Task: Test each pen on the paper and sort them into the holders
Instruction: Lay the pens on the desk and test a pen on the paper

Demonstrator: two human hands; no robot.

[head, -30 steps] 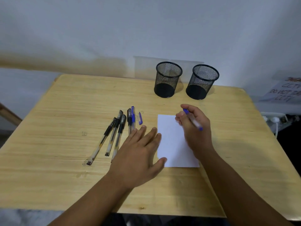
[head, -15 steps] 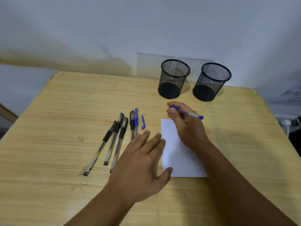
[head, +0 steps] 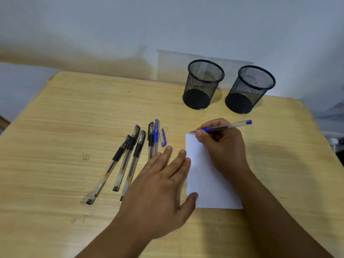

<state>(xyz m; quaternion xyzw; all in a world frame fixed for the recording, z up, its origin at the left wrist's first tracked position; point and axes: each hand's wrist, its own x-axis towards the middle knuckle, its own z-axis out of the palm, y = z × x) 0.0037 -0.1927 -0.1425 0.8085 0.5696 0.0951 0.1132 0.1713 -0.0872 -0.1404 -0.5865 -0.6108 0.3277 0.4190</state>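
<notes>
surface: light wood, pale grain | far edge: two black mesh holders side by side | centre-left: five capped pens in a loose row, loose blue cap beside them | centre: white paper lying flat

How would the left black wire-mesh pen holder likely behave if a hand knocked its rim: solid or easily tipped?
The left black wire-mesh pen holder is probably light, since its walls are open mesh and it looks empty. Taller than its base is wide, it could tip or slide on the smooth wooden table.
</notes>
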